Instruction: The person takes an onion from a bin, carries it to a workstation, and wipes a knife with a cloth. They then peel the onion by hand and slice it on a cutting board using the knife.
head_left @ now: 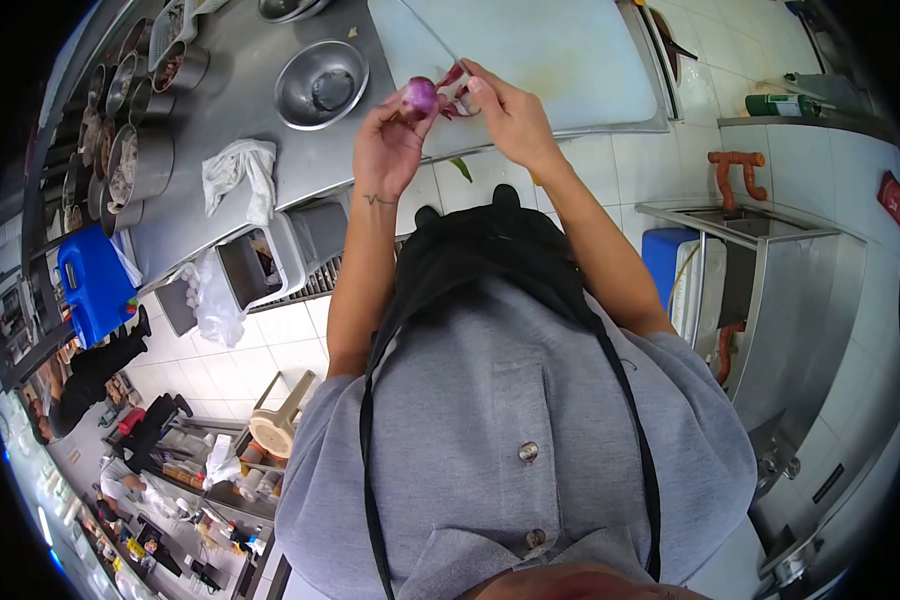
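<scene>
My left hand (392,140) is closed on a purple-red onion (419,98), its palm turned upward over the counter's front edge. Close beside it, my right hand (513,118) grips a knife (433,35), whose thin blade is seen nearly edge-on, pointing away over the board. The handle is hidden by the fingers. Loose red onion skin (453,75) shows between the two hands, near the right thumb. Beyond them lies a large white cutting board (560,60). To the left of the onion stands a steel bowl (322,85).
Several steel pots (142,165) line the left of the steel counter (225,110). A white cloth (242,178) lies near its edge. Below are a grey bin (290,260) and a blue container (92,285). A sink (735,225) stands at right. Other people are at far left.
</scene>
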The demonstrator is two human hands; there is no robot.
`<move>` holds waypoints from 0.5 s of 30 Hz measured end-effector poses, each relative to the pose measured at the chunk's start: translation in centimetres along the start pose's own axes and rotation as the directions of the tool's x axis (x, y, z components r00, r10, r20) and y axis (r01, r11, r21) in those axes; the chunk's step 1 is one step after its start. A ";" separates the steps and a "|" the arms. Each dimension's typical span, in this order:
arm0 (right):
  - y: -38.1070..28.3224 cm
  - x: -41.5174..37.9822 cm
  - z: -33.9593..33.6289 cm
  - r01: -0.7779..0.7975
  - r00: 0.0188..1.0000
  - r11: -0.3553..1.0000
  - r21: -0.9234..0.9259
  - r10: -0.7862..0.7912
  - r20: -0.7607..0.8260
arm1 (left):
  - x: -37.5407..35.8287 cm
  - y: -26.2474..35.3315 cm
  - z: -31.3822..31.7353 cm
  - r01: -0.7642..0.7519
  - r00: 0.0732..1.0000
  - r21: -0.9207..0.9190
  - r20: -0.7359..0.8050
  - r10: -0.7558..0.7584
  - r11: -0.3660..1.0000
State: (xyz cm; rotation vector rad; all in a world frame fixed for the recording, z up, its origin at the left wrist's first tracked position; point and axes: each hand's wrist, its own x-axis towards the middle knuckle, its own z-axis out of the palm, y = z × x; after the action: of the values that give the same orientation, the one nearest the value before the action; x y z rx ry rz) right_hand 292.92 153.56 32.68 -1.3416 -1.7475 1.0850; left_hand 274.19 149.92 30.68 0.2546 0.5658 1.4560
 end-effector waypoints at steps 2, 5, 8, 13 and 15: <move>0.4 0.3 0.1 -0.030 1.000 1.000 0.004 0.030 0.005 | 0.2 0.2 -1.0 0.103 0.995 -0.179 0.020 -0.101 0.978; 0.7 0.4 0.3 0.017 1.000 1.000 0.015 -0.017 -0.016 | 0.1 0.3 -0.7 0.095 0.994 -0.184 -0.027 -0.102 0.978; 0.8 0.3 0.1 -0.043 0.999 0.999 -0.032 0.044 0.011 | -0.2 0.3 -0.7 0.031 0.999 -0.043 -0.021 -0.032 0.999; 1.8 0.2 0.2 -0.042 0.998 0.979 -0.199 0.049 0.031 | -0.4 0.3 -0.2 -0.006 0.998 0.318 -0.053 0.025 0.948; 1.7 -0.2 0.2 -0.003 0.997 0.979 -0.203 0.019 0.080 | -0.3 0.1 -0.2 -0.012 0.996 0.410 -0.076 0.047 0.912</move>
State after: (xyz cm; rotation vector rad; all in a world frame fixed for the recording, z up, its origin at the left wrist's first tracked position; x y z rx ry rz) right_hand 293.44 153.52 31.07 -1.4480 -1.9568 1.0010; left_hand 274.01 149.63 30.59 0.5363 0.9415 1.3709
